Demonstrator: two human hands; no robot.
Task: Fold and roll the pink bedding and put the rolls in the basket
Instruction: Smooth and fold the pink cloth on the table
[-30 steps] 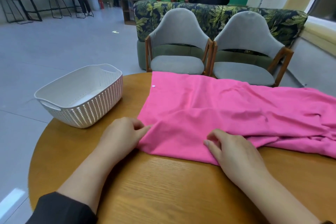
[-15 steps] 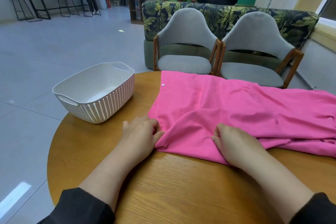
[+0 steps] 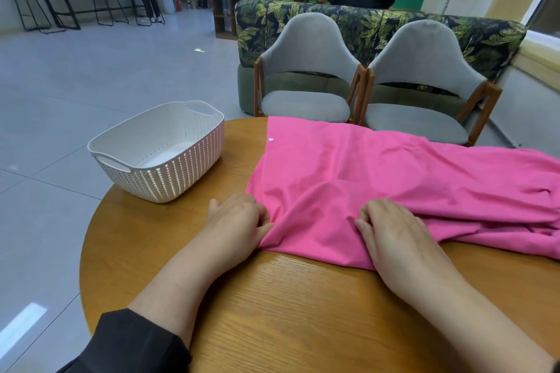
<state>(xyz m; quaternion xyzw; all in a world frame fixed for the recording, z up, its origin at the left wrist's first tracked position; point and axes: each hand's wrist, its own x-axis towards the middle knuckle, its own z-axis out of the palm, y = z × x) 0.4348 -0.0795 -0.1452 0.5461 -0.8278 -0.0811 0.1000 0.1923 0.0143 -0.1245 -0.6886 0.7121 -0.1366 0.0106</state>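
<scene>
Since a second ago our hands have drawn closer together along the near edge of the pink bedding (image 3: pixel 378 188), bunching a ridge of cloth between them on the round wooden table (image 3: pixel 303 312). Our left hand (image 3: pixel 239 221) pinches the near left corner with curled fingers, while our right hand (image 3: pixel 394 230) grips the same hem, knuckles bent. The white perforated basket (image 3: pixel 157 151) stands to the left, apart from the cloth.
</scene>
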